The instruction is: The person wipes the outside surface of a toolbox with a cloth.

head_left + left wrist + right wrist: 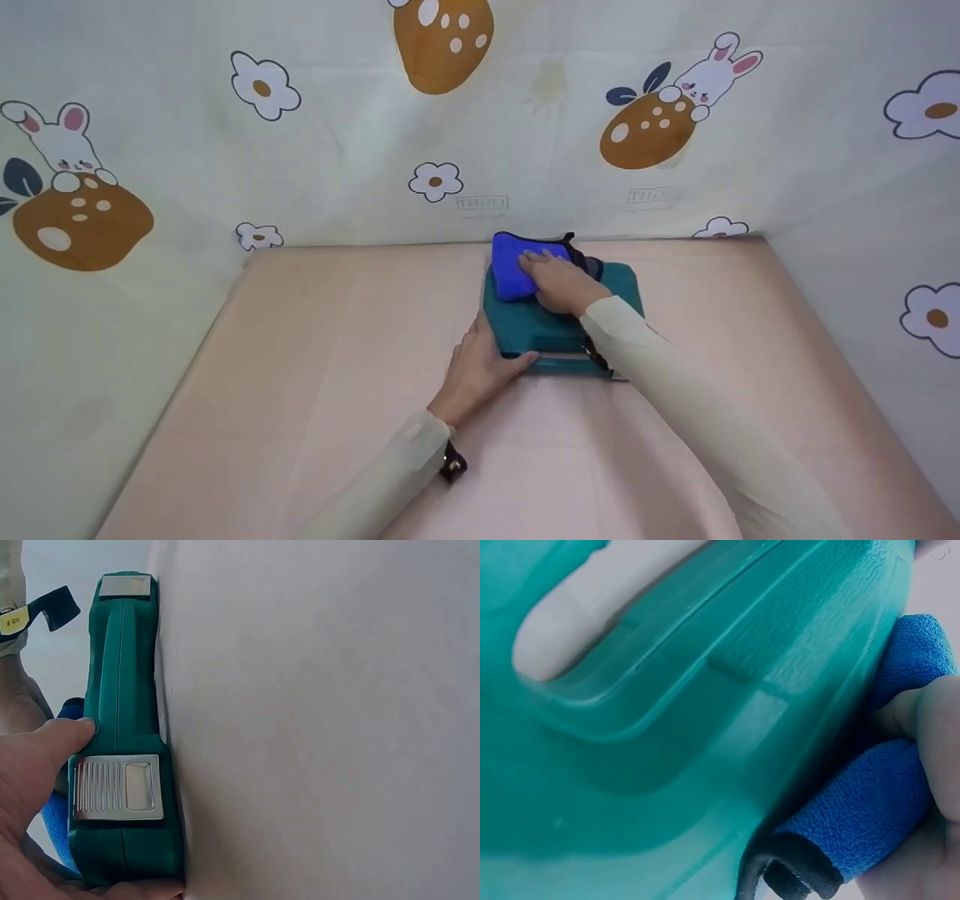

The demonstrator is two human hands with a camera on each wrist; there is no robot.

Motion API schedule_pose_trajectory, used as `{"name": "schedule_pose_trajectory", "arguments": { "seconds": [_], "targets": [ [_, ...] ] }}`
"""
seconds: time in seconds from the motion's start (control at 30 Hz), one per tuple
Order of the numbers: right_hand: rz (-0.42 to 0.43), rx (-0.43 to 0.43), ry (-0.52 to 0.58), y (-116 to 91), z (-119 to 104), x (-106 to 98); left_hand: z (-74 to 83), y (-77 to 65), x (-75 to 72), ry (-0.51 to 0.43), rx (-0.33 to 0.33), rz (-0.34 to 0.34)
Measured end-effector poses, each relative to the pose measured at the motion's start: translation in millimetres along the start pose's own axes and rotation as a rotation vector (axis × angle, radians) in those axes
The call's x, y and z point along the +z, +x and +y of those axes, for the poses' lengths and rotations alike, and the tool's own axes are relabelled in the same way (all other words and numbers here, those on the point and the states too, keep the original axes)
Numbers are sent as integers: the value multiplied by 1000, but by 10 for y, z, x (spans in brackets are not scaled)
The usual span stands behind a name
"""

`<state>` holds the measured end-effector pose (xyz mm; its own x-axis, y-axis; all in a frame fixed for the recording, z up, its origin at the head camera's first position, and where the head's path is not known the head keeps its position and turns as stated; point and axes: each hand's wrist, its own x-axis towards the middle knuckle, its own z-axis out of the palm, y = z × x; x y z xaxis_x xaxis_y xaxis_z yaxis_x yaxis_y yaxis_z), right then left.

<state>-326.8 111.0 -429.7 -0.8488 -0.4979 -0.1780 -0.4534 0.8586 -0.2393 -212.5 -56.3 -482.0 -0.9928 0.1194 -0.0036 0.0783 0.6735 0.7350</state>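
A green plastic carrying case (525, 326) lies flat on the table, its handle side toward me. My left hand (476, 367) grips its front left corner. In the left wrist view the thumb lies on the edge near a metal latch (118, 787), with fingers round the end of the case. My right hand (562, 281) holds a folded blue cloth (512, 270) with black edging against the top of the case, toward the far left. The right wrist view shows the thumb tucked into a fold of the cloth (874, 802).
A pale pink cover (360, 337) spreads over the table. Behind it stands a light backdrop (337, 165) printed with rabbits, fruit and flowers, close to the far edge of the case. A dark wrist strap (453, 463) hangs at the left sleeve.
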Motion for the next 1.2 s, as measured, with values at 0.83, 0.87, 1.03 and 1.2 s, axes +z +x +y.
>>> {"name": "schedule_pose_trajectory", "arguments": {
  "seconds": [0.83,0.87,1.03,1.2],
  "targets": [
    [-28,-44,-6,58,-158,45,-5,-4,-6,2,0,12],
    [-28,-45,-5,61,-157,49,-8,-7,-8,1,-3,11],
    [-28,-44,5,81,-124,68,-18,-16,4,3,-7,3],
    [-18,-39,18,70,-57,62,9,-3,35,9,-19,-9]
  ]
}}
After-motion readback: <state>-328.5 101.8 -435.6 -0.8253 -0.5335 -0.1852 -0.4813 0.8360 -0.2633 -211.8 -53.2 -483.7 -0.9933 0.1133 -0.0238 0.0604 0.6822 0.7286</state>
